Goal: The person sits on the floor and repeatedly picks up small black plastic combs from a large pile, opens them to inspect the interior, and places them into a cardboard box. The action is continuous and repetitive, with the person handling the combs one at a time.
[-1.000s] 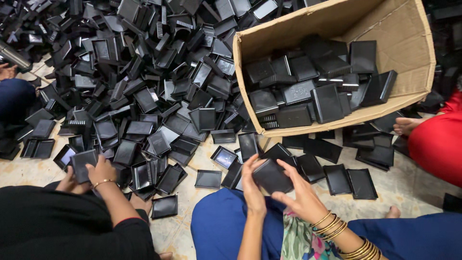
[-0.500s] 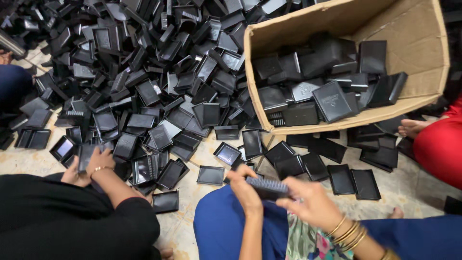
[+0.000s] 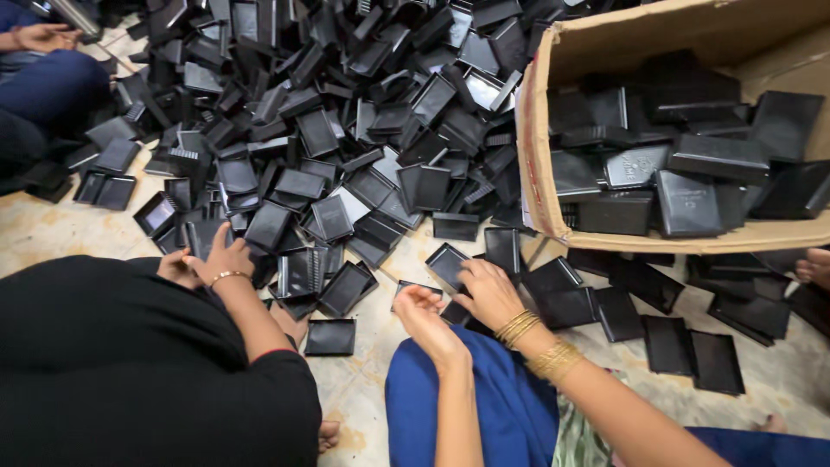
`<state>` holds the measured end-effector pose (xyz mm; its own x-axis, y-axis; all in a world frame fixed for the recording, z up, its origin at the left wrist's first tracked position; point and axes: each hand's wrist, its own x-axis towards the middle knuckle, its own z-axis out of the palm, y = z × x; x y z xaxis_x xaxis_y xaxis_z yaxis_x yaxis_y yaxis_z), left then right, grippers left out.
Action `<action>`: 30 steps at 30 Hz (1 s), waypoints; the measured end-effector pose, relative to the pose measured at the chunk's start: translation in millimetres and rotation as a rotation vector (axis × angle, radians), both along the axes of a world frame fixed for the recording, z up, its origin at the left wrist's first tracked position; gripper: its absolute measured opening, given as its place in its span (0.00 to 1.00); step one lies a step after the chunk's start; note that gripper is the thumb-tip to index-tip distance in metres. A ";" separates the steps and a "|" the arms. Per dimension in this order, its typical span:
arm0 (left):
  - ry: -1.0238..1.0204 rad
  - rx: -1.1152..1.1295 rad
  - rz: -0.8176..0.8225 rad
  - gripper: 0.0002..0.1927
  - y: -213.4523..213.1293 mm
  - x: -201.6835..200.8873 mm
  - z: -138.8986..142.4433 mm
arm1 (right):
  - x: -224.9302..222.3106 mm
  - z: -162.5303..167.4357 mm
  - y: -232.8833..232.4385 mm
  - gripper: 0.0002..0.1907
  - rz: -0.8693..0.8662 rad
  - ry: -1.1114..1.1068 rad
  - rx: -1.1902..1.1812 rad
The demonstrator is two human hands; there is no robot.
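Note:
My right hand, with gold bangles on its wrist, reaches down to the floor in front of my blue lap. Its palm covers a flat black plastic case and its fingers touch the open black tray beyond. Just to its left my left hand hovers with fingers loosely curled and nothing in them, next to another black tray. A big heap of the same black trays and cases spreads over the floor ahead.
A cardboard box at the upper right holds several black cases. More cases lie flat on the floor below it. A co-worker in black sits at left, a hand on the heap. Another person's hand shows far left.
Both my hands held one black case above my lap; now they have dropped forward to the floor. The left hand has let go and the case sits under the right palm.

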<state>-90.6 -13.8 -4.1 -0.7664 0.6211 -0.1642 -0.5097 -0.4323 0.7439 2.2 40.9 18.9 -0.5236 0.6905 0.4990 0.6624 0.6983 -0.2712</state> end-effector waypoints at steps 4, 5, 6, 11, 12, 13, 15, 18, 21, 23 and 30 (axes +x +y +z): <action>-0.058 -0.202 -0.144 0.22 0.7 -0.9 8.6 | 1.3 4.8 6.5 0.09 -0.060 0.019 -0.419; -0.114 -0.238 -0.164 0.25 -0.3 -0.7 12.6 | 6.8 10.0 3.2 0.11 -0.030 0.170 -0.596; -0.172 -0.272 -0.186 0.30 -0.2 0.3 16.8 | 14.0 15.0 0.2 0.14 0.001 0.320 -0.770; -0.242 -0.146 -0.217 0.28 5.3 8.2 29.8 | 73.3 9.0 -12.7 0.12 0.433 0.423 -0.796; -0.272 -0.097 -0.206 0.27 6.2 8.5 30.7 | 89.9 2.7 -8.6 0.17 0.215 0.414 -0.830; -0.329 -0.026 -0.213 0.26 6.4 8.9 31.5 | 106.1 -4.6 -1.8 0.21 0.107 0.324 -0.752; -0.454 0.095 -0.237 0.28 3.9 8.9 33.1 | 145.8 -16.7 9.5 0.32 0.083 -0.059 -0.508; -0.530 0.150 -0.306 0.28 -2.3 11.9 37.6 | 181.8 -37.4 -4.9 0.56 -0.090 -0.443 -0.467; -0.506 0.130 -0.434 0.27 -7.5 21.6 43.2 | 192.9 -35.7 -14.7 0.52 -0.321 -0.612 -0.529; -0.444 0.117 -0.531 0.27 -10.8 30.5 43.7 | 189.9 -27.0 -20.1 0.48 -0.405 -0.404 -0.719; -0.096 -0.100 -0.871 0.22 -38.3 93.9 36.8 | 208.7 -38.2 -66.5 0.24 0.122 1.285 -1.494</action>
<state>3.3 -52.1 32.7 -0.0074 0.9574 -0.2888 -0.6901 0.2041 0.6944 210.9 -25.5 -19.4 -0.4585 0.8407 -0.2879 -0.3952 -0.4831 -0.7813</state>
